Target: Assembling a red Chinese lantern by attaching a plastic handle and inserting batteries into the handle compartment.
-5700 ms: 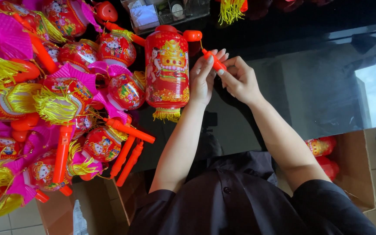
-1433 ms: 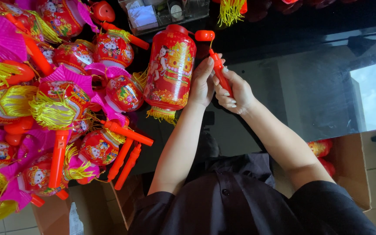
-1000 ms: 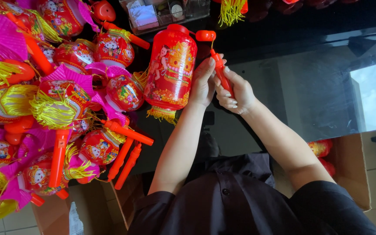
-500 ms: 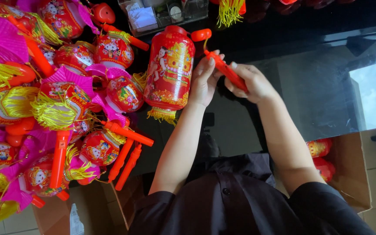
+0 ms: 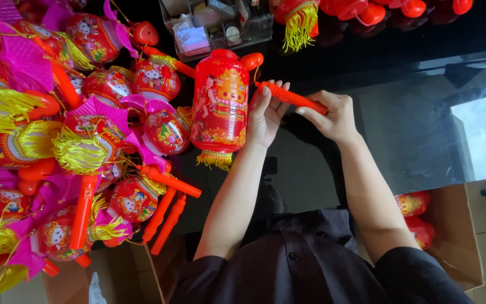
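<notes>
Person: dark shirt (image 5: 310, 270) fills the near edge; the head and shoulders are out of view, and both forearms reach away toward the far side.
Cardboard box (image 5: 457, 236): near right, partly cut off by the frame and by the right forearm; two small red lanterns (image 5: 414, 214) show inside it, the rest hidden.
Loose handles (image 5: 164, 217): orange sticks lying near left of centre, crossing one another at the edge of the heap.
Lantern heap (image 5: 74, 141): left side, red lanterns with pink fans and yellow tassels piled so thickly that single pieces are hard to separate; the left edge cuts the pile off.
Left hand (image 5: 265, 115): centre, fingers spread loosely, fingertips touching the near end of the orange handle; the palm lies just beside the lantern, and contact there cannot be told.
Right hand (image 5: 330, 115): right of centre, thumb and fingers pinched around the orange handle (image 5: 293, 97), covering its right end.
Red cylinder lantern (image 5: 220, 107): centre, just left of the left hand, yellow fringe at its near end, orange cap (image 5: 252, 60) at its far end close to the handle's tip.
Clear organiser (image 5: 215, 25): far centre, contents blurred.
Far row: red pieces (image 5: 367, 11) and a yellow tassel (image 5: 299, 25), cut off at the top.
</notes>
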